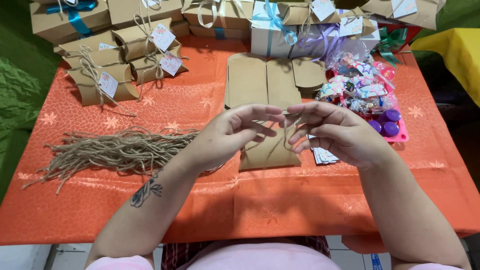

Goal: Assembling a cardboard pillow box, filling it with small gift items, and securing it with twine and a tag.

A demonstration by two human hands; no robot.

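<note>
Left hand (235, 131) and right hand (334, 132) both pinch a thin piece of brown jute twine (286, 131) above a flat brown kraft pillow box (267, 154). A loose pile of cut jute strings (112, 150) lies left on the orange tablecloth (250, 200).

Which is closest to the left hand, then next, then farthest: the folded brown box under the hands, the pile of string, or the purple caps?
From the left hand:
1. Folded brown box, just below and beside it.
2. Pile of string, out to the left.
3. Purple caps, far right past the other hand.

We have one view, worn on the head: we look steeply down and forward at the orange-clothed worktop (100, 210) from close above it.
</note>
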